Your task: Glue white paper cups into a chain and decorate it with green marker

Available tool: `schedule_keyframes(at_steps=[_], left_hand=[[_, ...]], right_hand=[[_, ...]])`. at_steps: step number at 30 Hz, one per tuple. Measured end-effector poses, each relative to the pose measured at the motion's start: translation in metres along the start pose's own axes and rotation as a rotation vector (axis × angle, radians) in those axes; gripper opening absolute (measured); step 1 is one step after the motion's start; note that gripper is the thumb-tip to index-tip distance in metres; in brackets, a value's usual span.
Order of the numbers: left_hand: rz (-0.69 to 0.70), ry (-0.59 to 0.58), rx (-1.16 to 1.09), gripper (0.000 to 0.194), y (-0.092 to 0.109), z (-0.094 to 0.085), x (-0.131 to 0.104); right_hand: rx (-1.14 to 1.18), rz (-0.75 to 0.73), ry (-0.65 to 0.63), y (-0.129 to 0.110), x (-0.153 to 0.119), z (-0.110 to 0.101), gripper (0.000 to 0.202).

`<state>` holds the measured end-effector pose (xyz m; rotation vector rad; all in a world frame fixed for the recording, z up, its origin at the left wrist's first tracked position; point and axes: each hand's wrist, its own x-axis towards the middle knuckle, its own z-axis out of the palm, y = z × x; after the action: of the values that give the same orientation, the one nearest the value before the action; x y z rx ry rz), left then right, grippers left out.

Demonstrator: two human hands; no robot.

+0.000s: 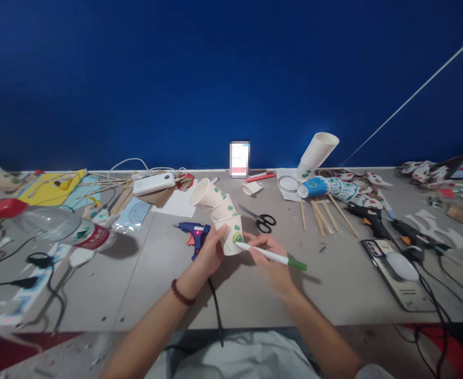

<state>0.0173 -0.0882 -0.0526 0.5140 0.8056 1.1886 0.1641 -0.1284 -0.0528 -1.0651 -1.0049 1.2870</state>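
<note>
My left hand (214, 249) grips the nearest of several white paper cups (227, 223) joined in a curved chain, with green spots on their sides. The chain bends up and to the left, its far cup (205, 193) turning its open mouth that way. Between the fingers of my right hand (269, 259) is a white marker (273, 256) with a green end. Its tip meets a green round mark on the near cup. Just left of the cups lies a blue glue gun (194, 236), partly behind my left hand. Black-handled scissors (263, 222) rest right of the chain.
At left lie a plastic bottle (57, 226) and a power strip (37, 284). A lit phone (239, 159) stands by the blue wall. Stacked cups (318, 150), wooden sticks (320, 216), black glue guns (369, 218) and a phone under a white mouse (402, 266) are at right.
</note>
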Motion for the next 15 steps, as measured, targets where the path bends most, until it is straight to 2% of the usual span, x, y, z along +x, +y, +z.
schedule_keyframes(at_steps=[8,15], left_hand=[[0.01,0.001,-0.016,0.048,-0.0003,-0.0021,0.0009],[0.01,-0.014,-0.013,0.054,-0.0004,-0.0004,0.0011]], right_hand=[[0.013,0.005,-0.019,-0.0025,-0.0007,-0.0007,0.017],[-0.014,0.02,0.017,-0.0025,-0.0009,0.0022,0.016]])
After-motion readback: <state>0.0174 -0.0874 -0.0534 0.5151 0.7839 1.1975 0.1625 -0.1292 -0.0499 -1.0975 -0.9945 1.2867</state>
